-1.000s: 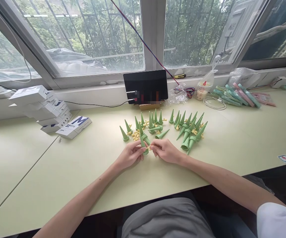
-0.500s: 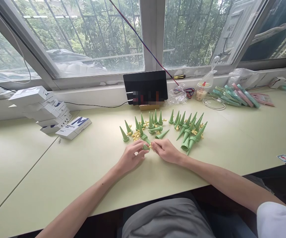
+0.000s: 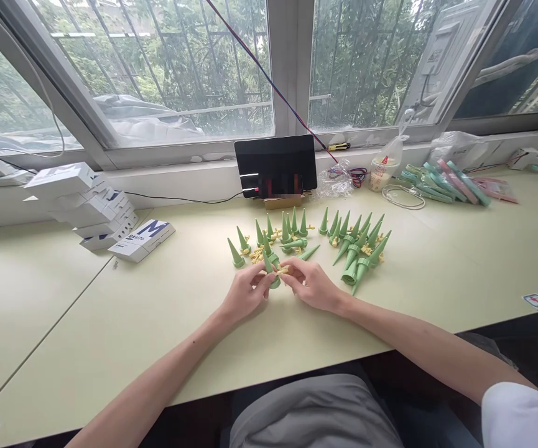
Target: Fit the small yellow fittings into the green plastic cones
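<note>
Between the fingers of my left hand (image 3: 244,292) is a green plant-watering spike (image 3: 275,282), its cone pointing up and slightly left. The thumb and fingers of my right hand (image 3: 314,286) pinch a small yellow valve (image 3: 282,271) at the spike's side. Whether the valve is seated in the spike is too small to tell. Just beyond my hands lie loose yellow valves (image 3: 257,255) and several green spikes, some standing, like the one at the left end (image 3: 236,255). A right-hand cluster of spikes (image 3: 351,252) has some leaning or lying on their sides.
A black screen (image 3: 275,165) stands against the window wall behind the spikes. White boxes (image 3: 66,180) are stacked at the left, with one box (image 3: 142,239) lying in front. Towards the back right are a bagged cup (image 3: 383,171), a coiled cable (image 3: 403,196) and teal and pink packets (image 3: 455,180).
The held spike tipped so mostly its base showed half a second ago; now its cone points up again. My right fingers have shifted on the valve, more of which shows. Both hands stay together.
</note>
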Tool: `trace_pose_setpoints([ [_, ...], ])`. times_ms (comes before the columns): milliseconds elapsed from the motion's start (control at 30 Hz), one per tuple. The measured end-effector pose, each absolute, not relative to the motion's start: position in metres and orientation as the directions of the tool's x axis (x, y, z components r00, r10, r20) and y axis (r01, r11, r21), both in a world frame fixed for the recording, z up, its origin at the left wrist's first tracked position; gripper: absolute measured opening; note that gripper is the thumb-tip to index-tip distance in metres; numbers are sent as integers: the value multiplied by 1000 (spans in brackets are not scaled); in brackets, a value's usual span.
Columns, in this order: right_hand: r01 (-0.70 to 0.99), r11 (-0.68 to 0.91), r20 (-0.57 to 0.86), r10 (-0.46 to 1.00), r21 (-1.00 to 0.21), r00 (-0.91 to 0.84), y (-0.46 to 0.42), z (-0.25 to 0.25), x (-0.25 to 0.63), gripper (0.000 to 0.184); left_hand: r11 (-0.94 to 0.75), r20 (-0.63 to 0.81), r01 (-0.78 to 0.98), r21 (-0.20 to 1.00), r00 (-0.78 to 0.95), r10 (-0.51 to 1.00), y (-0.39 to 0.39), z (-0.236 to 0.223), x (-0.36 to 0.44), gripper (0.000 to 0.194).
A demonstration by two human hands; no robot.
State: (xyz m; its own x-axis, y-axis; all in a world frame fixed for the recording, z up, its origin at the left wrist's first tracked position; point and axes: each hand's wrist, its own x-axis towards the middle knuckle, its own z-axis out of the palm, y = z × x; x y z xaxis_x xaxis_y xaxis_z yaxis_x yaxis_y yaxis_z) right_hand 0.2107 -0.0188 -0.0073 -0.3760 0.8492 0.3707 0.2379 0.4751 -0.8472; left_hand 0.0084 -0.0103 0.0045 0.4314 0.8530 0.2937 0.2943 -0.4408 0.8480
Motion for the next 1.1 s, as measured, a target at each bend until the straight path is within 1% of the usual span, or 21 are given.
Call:
trace_pose_setpoints([
  [100, 214, 471, 372, 848, -856, -378, -18, -8, 211, 27, -342, 225, 234, 910, 412, 883, -11, 8, 8, 32],
  [200, 213, 471, 371, 847, -856, -381, -16, -11, 211, 27, -280, 176, 194, 940, 425, 888, -11, 10, 8, 36],
  [300, 224, 501, 400, 836, -836, -375, -14, -13, 211, 23, -254, 151, 182, 950, 442, 884, -11, 11, 8, 37],
  [467, 269, 582, 466, 795, -768, -388, -13, -13, 211, 18, -239, 130, 192, 952, 455, 881, -11, 7, 7, 38],
  [567, 286, 595, 468, 785, -751, -405, -13, -11, 212, 17, -222, 115, 186, 957, 459, 881, -10, 4, 6, 39],
  [667, 300, 589, 452, 788, -751, -417, -13, -11, 212, 21, -242, 128, 193, 951, 466, 875, -10, 2, 6, 38],
  [833, 346, 608, 434, 773, -715, -463, -14, -14, 211, 40, -294, 170, 194, 936, 482, 859, -10, 2, 6, 35],
  [967, 356, 595, 415, 781, -721, -466, -15, -15, 211, 42, -342, 203, 212, 916, 491, 847, -11, 4, 6, 30],
  [1100, 354, 583, 401, 788, -732, -468, -15, -15, 211, 44, -425, 255, 258, 868, 503, 826, -12, 6, 6, 25],
])
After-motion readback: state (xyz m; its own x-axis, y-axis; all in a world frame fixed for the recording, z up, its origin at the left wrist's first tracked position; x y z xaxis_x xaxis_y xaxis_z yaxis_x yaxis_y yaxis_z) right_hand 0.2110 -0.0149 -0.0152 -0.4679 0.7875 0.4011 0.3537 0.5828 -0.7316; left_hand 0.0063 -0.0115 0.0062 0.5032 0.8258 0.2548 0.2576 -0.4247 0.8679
